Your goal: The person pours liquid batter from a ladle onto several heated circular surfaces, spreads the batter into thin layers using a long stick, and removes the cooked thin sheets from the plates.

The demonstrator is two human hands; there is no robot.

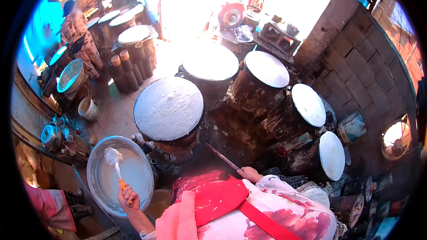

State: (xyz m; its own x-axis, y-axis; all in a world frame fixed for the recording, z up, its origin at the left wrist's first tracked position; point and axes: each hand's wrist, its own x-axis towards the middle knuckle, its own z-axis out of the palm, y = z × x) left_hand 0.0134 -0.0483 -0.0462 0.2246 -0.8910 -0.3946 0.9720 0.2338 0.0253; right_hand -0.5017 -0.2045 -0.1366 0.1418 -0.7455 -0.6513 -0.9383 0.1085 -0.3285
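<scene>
My left hand grips the orange handle of a ladle whose bowl is coated in white batter. The ladle is over a wide metal basin holding pale, milky batter. In my right hand is a long, thin, flat stick or blade, pointing forward and left. Its tip is near a round griddle covered with a white layer, set on a drum-like stove; I cannot tell whether they touch. More white-topped round griddles curve away to the right, among them one low at the right.
A person in patterned clothes stands at the back left near other white-topped stoves. Cylindrical honeycomb briquettes are stacked on the floor. A bucket and kettle are at left. A red blower is at the back.
</scene>
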